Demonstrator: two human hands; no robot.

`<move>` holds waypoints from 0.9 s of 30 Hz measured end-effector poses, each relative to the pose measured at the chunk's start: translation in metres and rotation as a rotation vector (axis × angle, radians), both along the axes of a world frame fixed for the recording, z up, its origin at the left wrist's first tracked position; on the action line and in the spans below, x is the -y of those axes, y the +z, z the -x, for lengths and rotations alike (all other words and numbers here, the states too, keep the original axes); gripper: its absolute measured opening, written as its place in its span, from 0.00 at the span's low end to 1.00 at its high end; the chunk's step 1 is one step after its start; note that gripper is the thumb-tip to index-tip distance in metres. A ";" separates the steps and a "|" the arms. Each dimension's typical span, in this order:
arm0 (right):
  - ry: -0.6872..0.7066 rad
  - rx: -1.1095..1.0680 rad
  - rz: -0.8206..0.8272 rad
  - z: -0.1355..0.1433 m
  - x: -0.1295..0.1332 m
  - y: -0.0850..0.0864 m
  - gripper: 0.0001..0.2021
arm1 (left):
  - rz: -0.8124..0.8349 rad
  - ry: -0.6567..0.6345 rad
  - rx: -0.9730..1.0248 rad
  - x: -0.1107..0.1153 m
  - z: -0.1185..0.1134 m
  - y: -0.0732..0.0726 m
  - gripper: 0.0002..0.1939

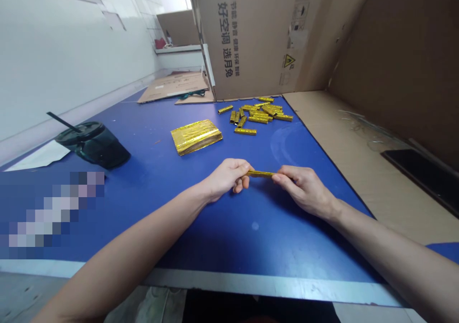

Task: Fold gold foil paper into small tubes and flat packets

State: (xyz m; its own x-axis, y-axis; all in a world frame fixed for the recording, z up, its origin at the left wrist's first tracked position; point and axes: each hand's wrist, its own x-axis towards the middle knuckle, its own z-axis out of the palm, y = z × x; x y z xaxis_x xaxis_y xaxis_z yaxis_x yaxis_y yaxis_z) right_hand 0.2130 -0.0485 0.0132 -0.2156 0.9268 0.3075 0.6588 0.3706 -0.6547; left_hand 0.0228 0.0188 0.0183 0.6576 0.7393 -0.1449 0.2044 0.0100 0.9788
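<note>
A narrow gold foil strip (261,173) is stretched level between my two hands, a little above the blue table. My left hand (233,175) pinches its left end between thumb and fingers. At the right end, my right hand (299,184) is closed on it, and the fingers hide that end. Beyond my left hand lies a flat stack of gold foil sheets (196,136). Farther back, several small folded gold pieces (260,117) lie in a loose pile, some overlapping, with one piece (245,131) at the pile's near edge.
A dark green cup (96,143) with a straw lies tilted at the left, near a white sheet (41,156). Large cardboard (258,40) stands behind the pile. Flat cardboard (337,141) borders the blue table (229,246) at the right. A pixelated patch covers the left side.
</note>
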 end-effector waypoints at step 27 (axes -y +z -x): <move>0.077 -0.031 0.322 0.002 0.000 0.001 0.20 | -0.442 0.060 -0.136 0.013 -0.004 -0.003 0.09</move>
